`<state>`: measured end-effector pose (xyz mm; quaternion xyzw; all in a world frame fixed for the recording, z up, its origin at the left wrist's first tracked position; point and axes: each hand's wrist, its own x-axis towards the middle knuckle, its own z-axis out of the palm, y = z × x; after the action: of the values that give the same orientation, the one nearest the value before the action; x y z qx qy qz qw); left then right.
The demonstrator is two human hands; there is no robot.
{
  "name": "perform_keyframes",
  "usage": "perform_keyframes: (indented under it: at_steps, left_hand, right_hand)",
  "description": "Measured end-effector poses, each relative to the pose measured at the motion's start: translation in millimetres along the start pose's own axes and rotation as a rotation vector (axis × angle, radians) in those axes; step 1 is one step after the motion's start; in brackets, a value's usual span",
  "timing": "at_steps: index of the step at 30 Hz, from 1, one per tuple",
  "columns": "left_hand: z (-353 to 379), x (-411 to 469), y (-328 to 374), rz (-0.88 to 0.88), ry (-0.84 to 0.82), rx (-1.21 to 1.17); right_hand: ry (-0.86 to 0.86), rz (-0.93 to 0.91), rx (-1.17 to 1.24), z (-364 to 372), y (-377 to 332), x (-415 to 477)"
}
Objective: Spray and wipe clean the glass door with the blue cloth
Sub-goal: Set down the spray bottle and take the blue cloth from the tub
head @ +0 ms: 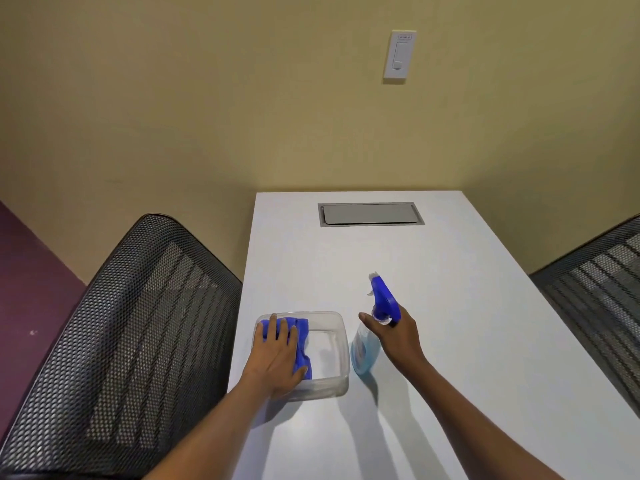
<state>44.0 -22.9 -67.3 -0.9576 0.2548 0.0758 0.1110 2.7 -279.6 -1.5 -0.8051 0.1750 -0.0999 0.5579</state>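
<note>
A blue cloth (302, 344) lies crumpled inside a clear plastic tub (341, 355) near the front of a white table (433, 306). My left hand (278, 355) rests flat on the cloth with its fingers spread and its thumb curling under the cloth's near edge. To the right of the tub stands a spray bottle (362, 355) of pale blue liquid with a blue trigger head (383, 299). My right hand (398, 336) is wrapped around the bottle's neck just below the trigger head. No glass door is in view.
A black mesh chair (138, 334) stands close against the table's left side, another mesh chair (599, 282) at the right. A grey cable hatch (370, 214) is set into the far end of the table. A white wall switch (400, 55) hangs on the beige wall.
</note>
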Motion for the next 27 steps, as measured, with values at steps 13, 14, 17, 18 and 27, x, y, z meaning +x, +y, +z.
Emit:
perform_keyframes:
  at_steps: [13, 14, 17, 18, 27]
  left_hand:
    - [-9, -7, -11, -0.041, 0.03, -0.012]
    - [-7, -8, -12, -0.046, 0.029, -0.011]
    - [0, -9, -13, -0.061, 0.001, -0.003]
    - [2, -9, -14, -0.07, -0.01, -0.002]
    - [17, -5, -11, -0.105, -0.08, -0.07]
  right_hand:
    - [0.255, 0.109, -0.384, 67, 35, -86]
    - [0.222, 0.063, -0.392, 75, 36, -92]
    - [0.079, -0.07, -0.423, 99, 33, -98]
    - [0.025, -0.107, -0.429, 106, 29, -95]
    - [-0.266, 0.132, -0.587, 175, 5, -18]
